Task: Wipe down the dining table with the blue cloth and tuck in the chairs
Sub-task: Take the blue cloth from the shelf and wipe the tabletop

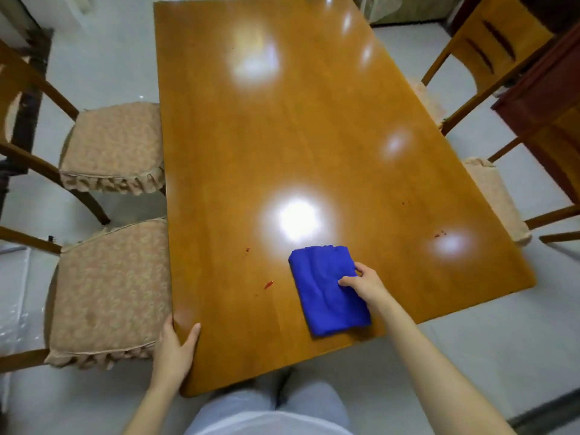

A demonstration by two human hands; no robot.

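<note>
Worktop (314,152) first on my feed: a long, glossy, orange-brown wooden slab running from near to far, with bright lamp glare on it. Four wooden chairs with beige frilled cushions flank it. The far left chair (113,146) and the near left chair (110,293) stand with their seats almost wholly out, cushion edges just at the worktop's left side. The far right chair (489,42) and the near right chair (499,202) have their seats partly under the right side.

The blue cloth (323,293) lies folded into a rectangle at the near end of the worktop, a little right of centre. I see the right hand (364,284) pinching the cloth's right edge, thumb on top and fingers curled beneath the edge. The left hand (175,346) clasps the worktop's near left corner, thumb on top, fingers down the left side.

Small red spots (268,284) dot the wood left of the cloth, with more toward the right edge.
</note>
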